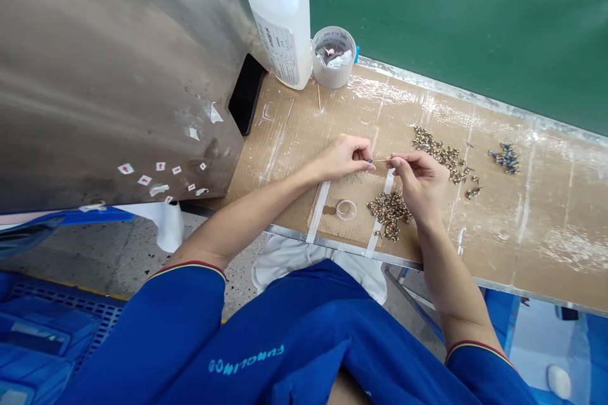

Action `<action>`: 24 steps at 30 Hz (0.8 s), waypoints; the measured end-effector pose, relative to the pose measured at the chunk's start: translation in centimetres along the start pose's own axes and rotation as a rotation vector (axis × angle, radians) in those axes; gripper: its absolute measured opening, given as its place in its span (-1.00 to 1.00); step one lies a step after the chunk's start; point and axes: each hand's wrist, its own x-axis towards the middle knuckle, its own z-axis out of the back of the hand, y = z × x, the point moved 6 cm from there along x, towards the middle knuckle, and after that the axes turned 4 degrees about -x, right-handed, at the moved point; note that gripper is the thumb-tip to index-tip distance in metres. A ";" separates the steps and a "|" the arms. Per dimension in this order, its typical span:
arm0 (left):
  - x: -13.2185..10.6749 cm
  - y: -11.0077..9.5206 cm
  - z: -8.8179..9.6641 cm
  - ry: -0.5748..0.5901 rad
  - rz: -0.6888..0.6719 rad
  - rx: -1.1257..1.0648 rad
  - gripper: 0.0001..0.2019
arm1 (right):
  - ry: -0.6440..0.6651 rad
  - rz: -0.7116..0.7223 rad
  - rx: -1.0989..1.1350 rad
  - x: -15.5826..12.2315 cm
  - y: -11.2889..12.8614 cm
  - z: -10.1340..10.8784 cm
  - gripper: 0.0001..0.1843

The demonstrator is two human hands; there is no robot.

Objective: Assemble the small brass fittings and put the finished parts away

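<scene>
My left hand is closed in a pinch on a tiny dark blue part at its fingertips. My right hand is also pinched, holding a thin wooden stick that points at that part. Both hands hover over a cardboard-covered bench. Just below my right hand lies a pile of small brown-and-dark parts. A second spread of similar parts lies beyond my right hand, and a small blue cluster sits farther right.
A white bottle with a blue cap and a small plastic cup stand at the back left. A small clear ring lies near the front edge. A metal panel rises on the left, a green wall behind.
</scene>
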 end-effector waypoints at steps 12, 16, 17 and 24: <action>0.0 -0.4 -0.1 0.050 -0.017 0.010 -0.82 | 0.016 0.046 -0.049 -0.1 0.1 -0.2 -0.72; -0.1 -0.5 0.0 0.055 -0.012 0.001 -0.81 | 0.017 0.059 -0.070 -0.2 0.1 -0.2 -0.70; -0.1 -0.5 -0.1 0.059 -0.009 -0.003 -0.81 | 0.017 0.059 -0.070 -0.2 0.1 -0.1 -0.70; -0.2 -0.3 -0.1 0.088 -0.008 -0.044 -0.83 | 0.022 0.066 -0.094 -0.2 -0.1 -0.1 -0.71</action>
